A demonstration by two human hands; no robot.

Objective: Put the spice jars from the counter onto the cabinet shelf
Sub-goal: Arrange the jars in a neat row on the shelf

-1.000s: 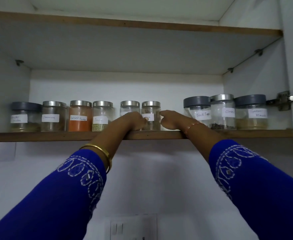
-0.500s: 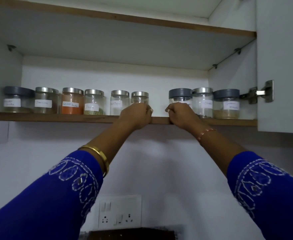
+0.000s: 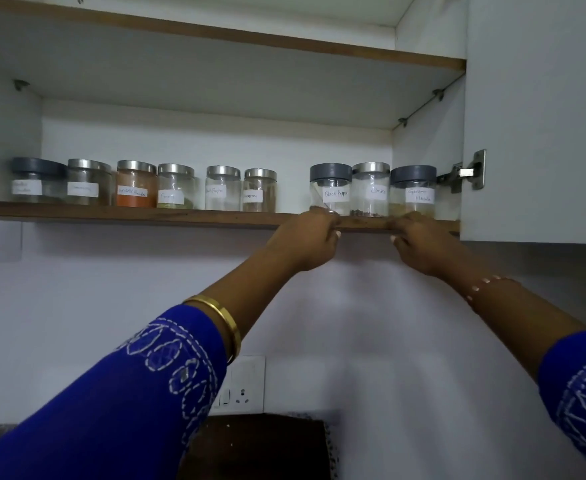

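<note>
White open cabinet: both grips, left hand and right hand, curl empty on the shelf edge. Above them, the glass spice jars look smooth and breakable; best held round the body.

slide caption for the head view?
Nine labelled spice jars lined up on the cabinet shelf; both hands at its front edge.

A white wall fills the space under a wall cabinet, with a white switch and socket plate mounted low on it. Below the plate sits a dark brown board-like surface, its nature unclear. At upper right, a pale cabinet door stands open on a metal hinge.
</note>
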